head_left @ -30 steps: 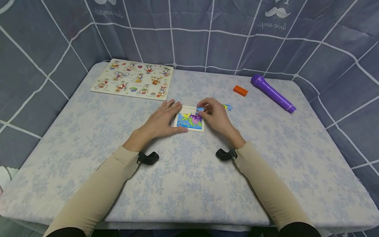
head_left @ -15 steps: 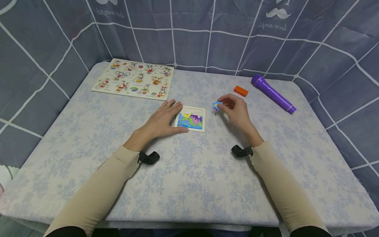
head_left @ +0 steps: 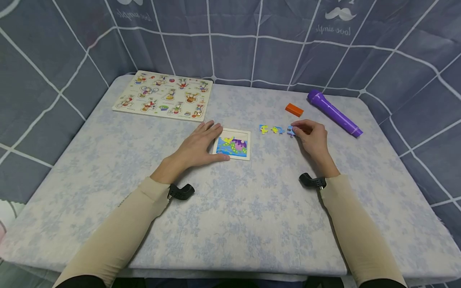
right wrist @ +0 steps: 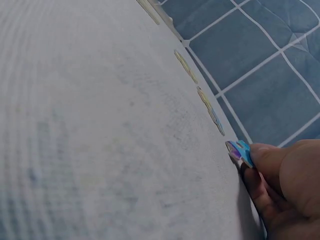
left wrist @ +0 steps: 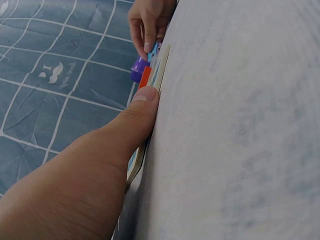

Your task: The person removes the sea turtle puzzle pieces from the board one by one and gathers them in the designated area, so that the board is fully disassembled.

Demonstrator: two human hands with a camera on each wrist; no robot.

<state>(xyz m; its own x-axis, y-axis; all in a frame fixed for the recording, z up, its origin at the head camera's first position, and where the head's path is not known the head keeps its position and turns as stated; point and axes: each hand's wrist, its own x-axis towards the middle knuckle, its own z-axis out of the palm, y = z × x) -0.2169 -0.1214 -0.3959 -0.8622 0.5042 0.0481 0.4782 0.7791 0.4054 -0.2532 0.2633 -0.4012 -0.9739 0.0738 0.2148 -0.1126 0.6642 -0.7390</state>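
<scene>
A small square puzzle (head_left: 232, 145) in a pale wooden frame lies on the table, its lower part showing a colourful sea picture and its top strip pale. My left hand (head_left: 196, 147) rests at its left side, fingers straight and thumb along the front edge; that thumb also touches the frame in the left wrist view. Further right, my right hand (head_left: 314, 140) pinches a blue-and-purple puzzle piece (right wrist: 240, 152) between thumb and fingers, low over the cloth. Left of it lie a yellow-and-blue puzzle piece (head_left: 277, 130) and another yellow-and-blue piece (head_left: 264, 129).
A large wooden picture board (head_left: 163, 96) lies at the back left. Behind the right hand are an orange block (head_left: 294, 109) and a purple microphone (head_left: 335, 113). A grey-blue curtain (head_left: 230, 52) with white lines hangs behind the table (head_left: 237, 224).
My right hand has moved right, away from the framed puzzle, carrying the blue-and-purple puzzle piece. Two loose pieces now show beside it. My left hand stays in place.
</scene>
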